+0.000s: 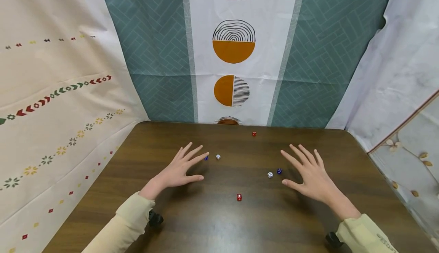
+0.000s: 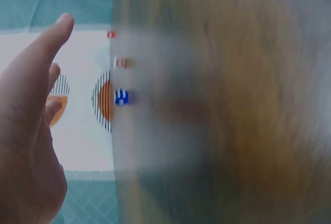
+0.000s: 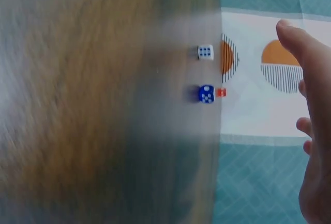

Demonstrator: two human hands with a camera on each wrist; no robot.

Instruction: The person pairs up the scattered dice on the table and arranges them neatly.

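My left hand [image 1: 180, 169] hovers over the left half of the table with fingers spread, holding nothing. Just beyond its fingertips lie a blue die [image 1: 206, 158] and a white die [image 1: 218, 156]. My right hand [image 1: 310, 176], also spread and holding nothing, is over the right side. To the left of its thumb sit a second blue die [image 1: 279, 171] and a second white die [image 1: 270, 175], close together. One red die [image 1: 239, 197] lies between the hands, nearer to me. Another red die [image 1: 254, 133] is near the far edge. The right wrist view shows the blue die [image 3: 206, 94] large.
The dark wooden table [image 1: 212, 230] reaches back to a teal and white patterned cloth [image 1: 157, 55]. A cream embroidered cloth [image 1: 68, 131] hangs along the left side, and a pale floral cloth [image 1: 411, 150] along the right.
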